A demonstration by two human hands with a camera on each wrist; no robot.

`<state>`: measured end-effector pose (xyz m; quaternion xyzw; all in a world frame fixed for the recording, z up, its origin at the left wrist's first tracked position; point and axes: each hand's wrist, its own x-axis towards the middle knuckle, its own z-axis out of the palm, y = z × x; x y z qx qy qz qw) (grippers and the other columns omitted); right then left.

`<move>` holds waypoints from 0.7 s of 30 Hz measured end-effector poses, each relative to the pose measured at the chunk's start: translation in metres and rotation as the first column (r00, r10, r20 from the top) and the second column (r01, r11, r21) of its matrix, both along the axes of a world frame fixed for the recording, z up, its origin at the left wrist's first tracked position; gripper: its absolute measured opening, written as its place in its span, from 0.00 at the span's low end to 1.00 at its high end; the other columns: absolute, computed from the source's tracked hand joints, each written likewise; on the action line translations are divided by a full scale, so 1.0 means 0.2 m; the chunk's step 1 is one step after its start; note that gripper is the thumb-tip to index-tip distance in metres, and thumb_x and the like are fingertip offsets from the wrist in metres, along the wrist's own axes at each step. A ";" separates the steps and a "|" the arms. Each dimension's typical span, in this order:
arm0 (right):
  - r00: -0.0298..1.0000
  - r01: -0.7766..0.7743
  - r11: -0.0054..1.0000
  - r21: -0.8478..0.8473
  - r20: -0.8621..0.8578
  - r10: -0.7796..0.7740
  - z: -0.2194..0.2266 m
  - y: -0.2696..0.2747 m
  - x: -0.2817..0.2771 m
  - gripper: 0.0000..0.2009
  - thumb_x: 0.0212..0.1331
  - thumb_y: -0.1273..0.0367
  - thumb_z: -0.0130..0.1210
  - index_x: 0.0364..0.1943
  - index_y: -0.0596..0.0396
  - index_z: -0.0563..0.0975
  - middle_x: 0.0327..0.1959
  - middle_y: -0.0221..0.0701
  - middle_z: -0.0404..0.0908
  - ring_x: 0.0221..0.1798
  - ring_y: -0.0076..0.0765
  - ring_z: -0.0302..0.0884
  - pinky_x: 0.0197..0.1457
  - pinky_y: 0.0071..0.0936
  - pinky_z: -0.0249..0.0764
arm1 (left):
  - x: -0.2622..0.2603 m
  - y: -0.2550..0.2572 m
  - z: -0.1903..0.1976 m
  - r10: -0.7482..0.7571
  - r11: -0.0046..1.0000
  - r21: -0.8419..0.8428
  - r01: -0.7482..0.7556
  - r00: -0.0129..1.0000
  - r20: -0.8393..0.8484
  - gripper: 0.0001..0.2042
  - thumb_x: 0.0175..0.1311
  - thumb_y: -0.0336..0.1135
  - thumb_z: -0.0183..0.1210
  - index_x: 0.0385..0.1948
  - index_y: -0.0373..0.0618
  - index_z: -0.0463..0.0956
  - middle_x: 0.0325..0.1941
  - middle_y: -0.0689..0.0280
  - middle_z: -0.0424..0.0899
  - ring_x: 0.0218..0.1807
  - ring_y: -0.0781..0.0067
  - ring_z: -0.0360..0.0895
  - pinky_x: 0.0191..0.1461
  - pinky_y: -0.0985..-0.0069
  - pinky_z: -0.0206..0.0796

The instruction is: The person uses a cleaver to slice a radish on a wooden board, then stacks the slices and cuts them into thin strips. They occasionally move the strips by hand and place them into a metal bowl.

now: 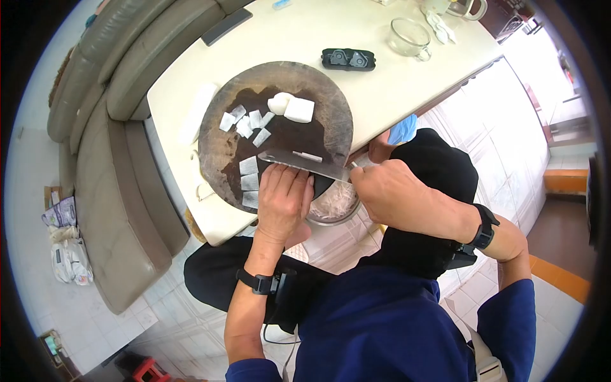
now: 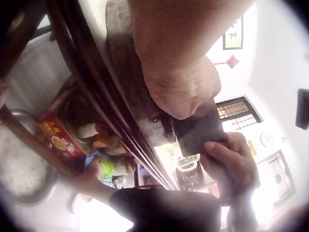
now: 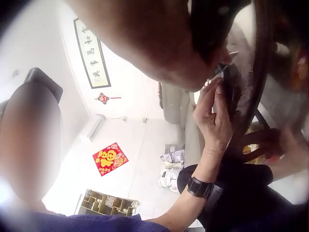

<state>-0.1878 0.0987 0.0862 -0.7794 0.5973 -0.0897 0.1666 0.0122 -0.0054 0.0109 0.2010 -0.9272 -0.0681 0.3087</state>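
My right hand (image 1: 389, 191) grips the handle of a cleaver (image 1: 326, 168), whose blade lies across the round wooden chopping board (image 1: 213, 137). My left hand (image 1: 282, 197) rests on the board with its fingertips right at the blade; what lies beneath them is hidden. A thin white strip (image 1: 308, 156) sits along the blade's far side. Left of the hand is a row of white radish-like slices (image 1: 249, 183). Farther back lie several smaller slices (image 1: 244, 128) and a thick white chunk (image 1: 299, 110). White shreds (image 1: 335, 202) fill a metal bowl below the board's near edge.
The board stands on a pale table (image 1: 382, 95). Beyond it are a black case (image 1: 348, 59) and a glass cup (image 1: 407, 39). A grey sofa (image 1: 130, 184) stands to the left. In the left wrist view a red carton (image 2: 59, 135) sits under the table.
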 end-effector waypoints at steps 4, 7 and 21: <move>0.999 -0.007 0.998 0.059 -0.037 0.009 0.04 0.03 0.01 0.07 0.41 0.79 0.56 0.27 0.65 0.71 0.19 0.42 0.75 0.23 0.48 0.78 0.24 0.38 0.71 | 0.01 0.00 0.00 0.010 0.999 0.031 -0.011 0.999 0.033 0.09 0.51 0.26 0.63 0.35 0.34 0.81 0.38 0.57 0.80 0.45 0.56 0.76 0.53 0.59 0.67; 0.997 -0.014 0.998 0.067 -0.079 0.020 0.02 0.00 0.04 0.07 0.41 0.79 0.56 0.27 0.65 0.71 0.19 0.42 0.75 0.24 0.49 0.78 0.25 0.39 0.72 | 0.00 0.00 0.01 -0.009 1.000 0.002 0.009 1.000 0.013 0.09 0.51 0.26 0.63 0.34 0.35 0.81 0.39 0.57 0.80 0.44 0.56 0.76 0.52 0.60 0.67; 0.999 -0.005 1.000 0.024 -0.038 0.006 0.02 0.00 0.04 0.04 0.43 0.77 0.57 0.24 0.64 0.75 0.21 0.46 0.79 0.25 0.50 0.82 0.27 0.40 0.76 | 0.00 0.00 0.00 -0.002 1.000 0.012 0.002 1.000 -0.012 0.09 0.49 0.24 0.64 0.33 0.34 0.81 0.38 0.57 0.80 0.41 0.52 0.75 0.50 0.59 0.66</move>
